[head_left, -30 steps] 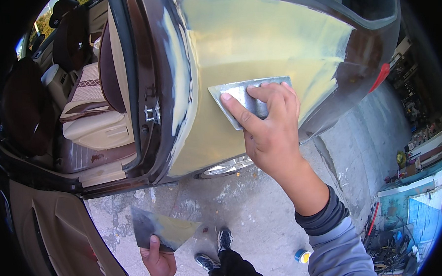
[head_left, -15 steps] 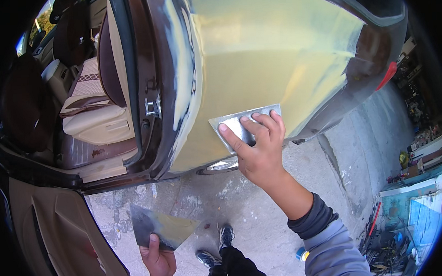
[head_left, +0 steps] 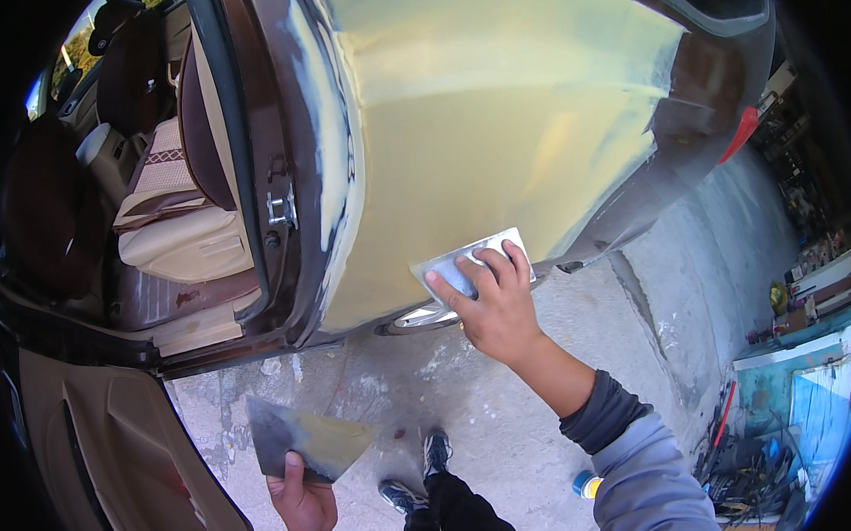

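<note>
A brown car's rear side panel is coated in smooth yellowish body filler, with whitish patches along its edges. On the lower part of that coat, near the wheel arch, lies a flat metal filler spreader. My right hand is closed on it, with the fingers spread over its face and the thumb at its left edge. Low on the left, my left hand pinches a dark mixing plate at its near edge. Yellowish filler covers the plate's right half.
The open car door stands at the left, below the doorway with a beige seat. A small blue and yellow can is on the concrete floor. Clutter and a teal cabinet line the right side.
My right hand has slid the spreader a little downward along the panel, toward the wheel arch. My left hand and the plate stay nearly where they were. The view has shifted slightly.
</note>
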`<state>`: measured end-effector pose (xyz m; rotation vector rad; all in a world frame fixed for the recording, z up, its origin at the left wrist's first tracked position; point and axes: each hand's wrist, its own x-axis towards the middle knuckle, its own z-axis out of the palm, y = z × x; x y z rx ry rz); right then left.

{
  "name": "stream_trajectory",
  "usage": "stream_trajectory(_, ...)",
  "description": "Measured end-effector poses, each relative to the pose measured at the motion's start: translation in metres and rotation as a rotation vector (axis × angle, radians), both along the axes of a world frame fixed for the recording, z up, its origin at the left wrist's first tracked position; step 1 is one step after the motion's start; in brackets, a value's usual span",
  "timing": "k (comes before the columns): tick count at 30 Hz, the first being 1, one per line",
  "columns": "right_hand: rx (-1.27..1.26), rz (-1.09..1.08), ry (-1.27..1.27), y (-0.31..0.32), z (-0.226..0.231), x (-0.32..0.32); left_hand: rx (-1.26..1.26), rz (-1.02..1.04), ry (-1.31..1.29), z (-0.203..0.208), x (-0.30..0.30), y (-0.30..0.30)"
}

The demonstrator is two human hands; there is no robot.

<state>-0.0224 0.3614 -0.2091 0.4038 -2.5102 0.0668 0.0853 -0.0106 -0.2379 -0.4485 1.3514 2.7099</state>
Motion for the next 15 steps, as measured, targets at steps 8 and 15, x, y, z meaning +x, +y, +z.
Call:
stream_trajectory(8,0.018,-0.013,0.311,0.055,0.117,-0.005,0.061,0.006,-0.006,0.013,0.000,0.015)
stream_trajectory(15,0.075,-0.006,0.469,0.068,0.179,-0.033,0.049,-0.083,0.054,0.018,-0.003,0.026)
